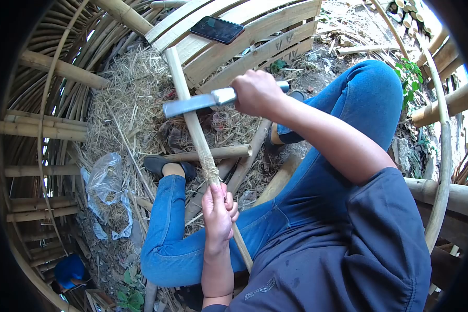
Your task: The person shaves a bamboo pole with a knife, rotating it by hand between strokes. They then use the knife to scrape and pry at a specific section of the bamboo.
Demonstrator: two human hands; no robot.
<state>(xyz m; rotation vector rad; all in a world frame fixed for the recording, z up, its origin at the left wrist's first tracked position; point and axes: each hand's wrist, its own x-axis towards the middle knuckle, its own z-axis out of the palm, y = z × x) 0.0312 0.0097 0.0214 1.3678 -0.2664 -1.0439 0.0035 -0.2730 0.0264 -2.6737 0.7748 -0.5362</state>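
Observation:
My left hand (219, 212) is closed round a long, pale bamboo strip (196, 132), below a frayed joint on it. The strip slants up and away from my lap toward the wooden slats, and its lower end passes over my thigh. In my right hand (257, 94), fingers wrapped round the handle, is a broad-bladed knife (190, 105). Its blade lies across the upper half of the strip, overlapping it in this view, with the tip pointing left. Shavings cover the ground beneath.
A phone (217, 29) lies on a slatted wooden crate (260, 39). Bamboo poles (213, 153) rest between my feet. A clear plastic bag (105, 179) is at the left, near bamboo framing (47, 130). Another person in blue (68, 271) is at the lower left.

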